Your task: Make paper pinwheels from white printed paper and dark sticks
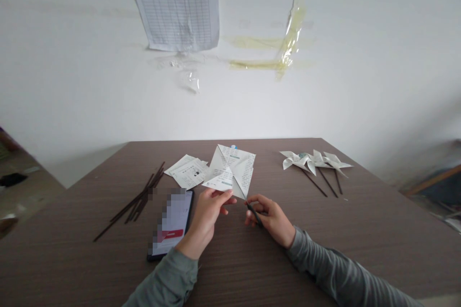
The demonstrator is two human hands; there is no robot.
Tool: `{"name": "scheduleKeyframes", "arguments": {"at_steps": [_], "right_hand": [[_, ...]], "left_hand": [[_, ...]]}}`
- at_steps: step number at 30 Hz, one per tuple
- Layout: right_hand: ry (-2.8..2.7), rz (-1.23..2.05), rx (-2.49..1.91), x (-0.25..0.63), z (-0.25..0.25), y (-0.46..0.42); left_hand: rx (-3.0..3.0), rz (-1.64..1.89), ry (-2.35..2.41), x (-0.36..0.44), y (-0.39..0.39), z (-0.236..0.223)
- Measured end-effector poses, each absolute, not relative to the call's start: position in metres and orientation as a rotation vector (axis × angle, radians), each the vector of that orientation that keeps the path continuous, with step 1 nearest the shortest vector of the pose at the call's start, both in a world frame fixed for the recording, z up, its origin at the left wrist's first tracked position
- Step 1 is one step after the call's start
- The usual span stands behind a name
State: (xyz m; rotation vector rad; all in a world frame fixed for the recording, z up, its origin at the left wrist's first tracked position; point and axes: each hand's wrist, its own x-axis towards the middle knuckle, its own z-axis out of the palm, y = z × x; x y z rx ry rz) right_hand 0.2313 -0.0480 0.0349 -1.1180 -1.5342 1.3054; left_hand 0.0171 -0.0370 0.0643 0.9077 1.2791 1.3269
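Note:
My left hand [209,216] pinches the lower edge of a square sheet of printed paper [219,172] between thumb and fingers, holding it up over the table. Slits run in from the sheet's corners toward its middle. In my right hand [271,217] is a pair of scissors with dark handles [255,213]. Their blades lie at the sheet's lower right corner, along a slit there. Behind the sheet, a small blue and white object [234,147] peeks out, mostly hidden.
Loose paper squares [187,172] lie left of the held sheet. Farther left is a bundle of thin dark sticks [142,196], with a phone [173,225] beside my left forearm. Paper pinwheels on sticks [313,163] rest at the right. A wall [230,110] stands behind the table [230,268].

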Motion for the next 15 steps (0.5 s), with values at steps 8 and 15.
{"name": "scheduleKeyframes", "arguments": {"at_steps": [8,15], "right_hand": [[-1.526,1.321,-1.133,0.2300,0.0347,-0.0473],[-1.548,1.299,-1.127,0.2309,0.0347,-0.0480]], "left_hand": [[0.827,1.292,1.310,0.0211,-0.0379,0.0722],[0.831,1.295,1.308,0.0209,-0.0381,0.0722]]}}
